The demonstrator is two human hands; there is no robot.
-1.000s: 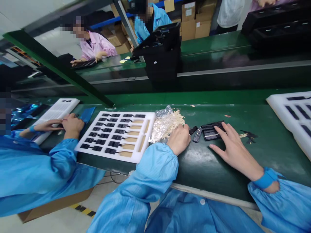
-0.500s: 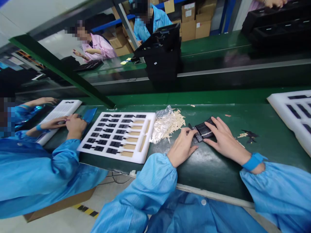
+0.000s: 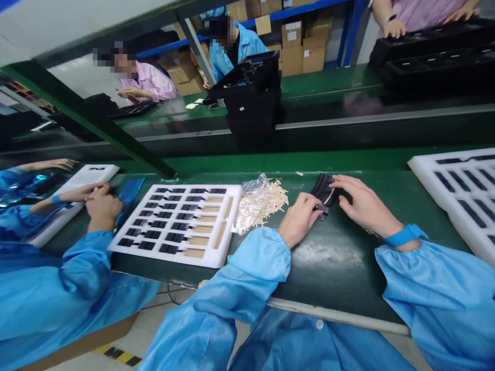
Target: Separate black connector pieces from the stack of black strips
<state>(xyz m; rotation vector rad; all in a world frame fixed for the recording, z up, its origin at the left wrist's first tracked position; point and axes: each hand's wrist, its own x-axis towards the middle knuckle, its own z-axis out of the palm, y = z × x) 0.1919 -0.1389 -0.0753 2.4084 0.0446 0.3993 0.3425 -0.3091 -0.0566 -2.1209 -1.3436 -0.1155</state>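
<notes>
A black slatted plastic part (image 3: 322, 188) rests on the green bench in front of me, turned at an angle. My left hand (image 3: 299, 219) pinches its near end, where a small dark tab shows by the fingertips. At its right edge is my right hand (image 3: 359, 203), fingers stretched and thumb apart, with the fingertips touching the part's upper corner. A pale line crosses the slats near those fingertips. Left of my hands lies a heap of small cream-coloured pieces (image 3: 275, 201), partly under a clear plastic bag (image 3: 250, 208).
A white foam tray (image 3: 211, 257) holding black slatted parts lies to the left. Another white foam tray (image 3: 429, 178) with dark strips is at the right. A co-worker's hands (image 3: 102, 206) work at far left. Behind the bench stands a black machine housing (image 3: 253, 108).
The black slatted part has turned more upright, its far end swinging away from me. My right hand has slid off its top to the right edge. The view has shifted slightly.
</notes>
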